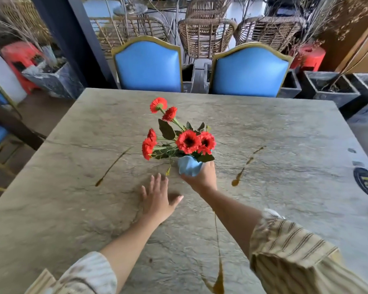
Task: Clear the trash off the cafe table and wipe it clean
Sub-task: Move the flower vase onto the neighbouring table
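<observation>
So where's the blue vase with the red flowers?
In the head view, the blue vase is mid-table, tilted and gripped by the right hand, with the left hand flat on the table beside it.

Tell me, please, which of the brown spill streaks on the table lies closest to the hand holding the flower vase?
The streak right of the vase, ending in a blob beside the right hand. The left-side streak lies beyond the left hand.

I see a grey, veined stone table (72, 209) marked with brown streaks (242, 166). At its middle, red flowers (188, 141) with dark green leaves rise from a light blue vase (188, 166). Beyond the table's far edge stand two blue chairs (148, 65) with gold frames. Nearest me, my sleeves (289, 240) are beige with brown stripes.
</observation>
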Available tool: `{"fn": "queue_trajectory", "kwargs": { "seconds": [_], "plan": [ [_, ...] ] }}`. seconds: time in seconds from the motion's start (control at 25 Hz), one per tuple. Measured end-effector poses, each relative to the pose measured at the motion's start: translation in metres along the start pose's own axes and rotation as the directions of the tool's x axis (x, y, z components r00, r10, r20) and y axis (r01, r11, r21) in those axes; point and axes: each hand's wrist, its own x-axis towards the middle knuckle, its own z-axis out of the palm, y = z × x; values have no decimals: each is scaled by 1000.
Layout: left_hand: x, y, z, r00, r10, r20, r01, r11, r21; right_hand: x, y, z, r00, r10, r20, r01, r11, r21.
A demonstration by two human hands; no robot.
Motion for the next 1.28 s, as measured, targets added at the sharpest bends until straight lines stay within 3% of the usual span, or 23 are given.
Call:
{"fn": "queue_trajectory", "kwargs": {
  "seconds": [0.32, 0.6, 0.84, 1.28],
  "plan": [
    [-31, 24, -16, 999, -3, 41, 7, 997, -79, -35, 13, -55, 997, -56, -59, 56, 998, -7],
    [-73, 100, -28, 991, 131, 32, -129, 989, -71, -91, 44, -156, 984, -153, -87, 150, 988, -41],
    [-133, 216, -24, 953, 290, 88, -289, 957, -27, -160, 115, -265, 970, -124, -209, 121, 992, -29],
    [-307, 521, 17, 845, 523, 110, -506, 849, -154, -336, 317, -521, 886, -9, -464, -1, 1000, -22]
  ]
}}
